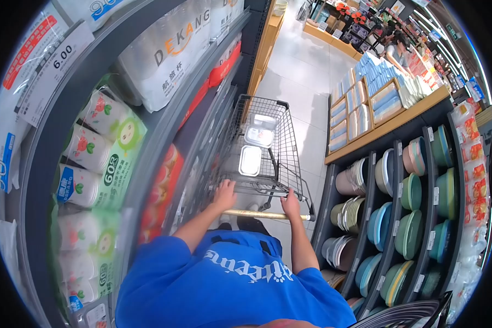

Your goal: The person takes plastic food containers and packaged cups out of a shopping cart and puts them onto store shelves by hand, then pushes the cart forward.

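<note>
A black wire shopping cart (290,128) stands in front of me, with a yellowish handle bar (257,214) across its near end. My left hand (224,194) is curled over the left side of the cart's rear rim, above the bar. At the rear right corner, my right hand (291,204) is closed round the cart frame. Inside the basket lie a white rectangular container (250,160) and, farther forward, a clear-lidded white pack (259,136) with another pale pack (264,121) beyond it.
Shelves on the left hold green-wrapped paper cups (101,164) and a bag of plastic cups (167,54). Bowls and basins (409,238) fill the right shelf, with folded towels (377,82) above. Tiled aisle floor (287,82) runs ahead. A person (397,52) is beyond the towels.
</note>
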{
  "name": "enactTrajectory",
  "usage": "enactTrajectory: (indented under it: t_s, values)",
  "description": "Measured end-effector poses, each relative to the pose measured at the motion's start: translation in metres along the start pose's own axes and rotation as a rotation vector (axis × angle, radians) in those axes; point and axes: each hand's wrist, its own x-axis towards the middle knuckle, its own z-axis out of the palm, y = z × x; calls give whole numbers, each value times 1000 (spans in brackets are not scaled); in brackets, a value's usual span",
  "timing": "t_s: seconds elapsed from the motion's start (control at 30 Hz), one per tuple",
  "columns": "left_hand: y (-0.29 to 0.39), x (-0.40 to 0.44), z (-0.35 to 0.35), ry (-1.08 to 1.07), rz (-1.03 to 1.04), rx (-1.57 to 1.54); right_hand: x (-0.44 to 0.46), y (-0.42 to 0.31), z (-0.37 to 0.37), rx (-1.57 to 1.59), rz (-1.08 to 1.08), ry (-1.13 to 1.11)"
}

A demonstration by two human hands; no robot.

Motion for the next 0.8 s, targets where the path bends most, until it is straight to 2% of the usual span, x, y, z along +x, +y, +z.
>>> enactTrajectory:
  t_s: [0.1, 0.2, 0.27, 0.4, 0.5, 0.67, 0.8]
  values:
    - [-16, -12, -14, 61, -54, 17, -6, -5, 0, -1, 30, 40]
    - [-43, -17, -20, -134, -61, -20, -11, -10, 1, 10, 68, 36]
    - [-46, -23, -22, -189, -9, 30, -14, -9, 1, 5, 91, 21]
    - [-26, -35, -35, -266, 38, 147, -31, -12, -7, -63, -19, -75]
    - [-11, -41, -43, -294, -72, 164, -44, -9, 0, -109, -24, -79]
    - [-12, -44, -39, -369, -100, 205, -76, -10, -8, -156, -18, -189]
    - [-4, -44, -39, -439, -120, 239, -106, -8, -10, -167, -46, -115]
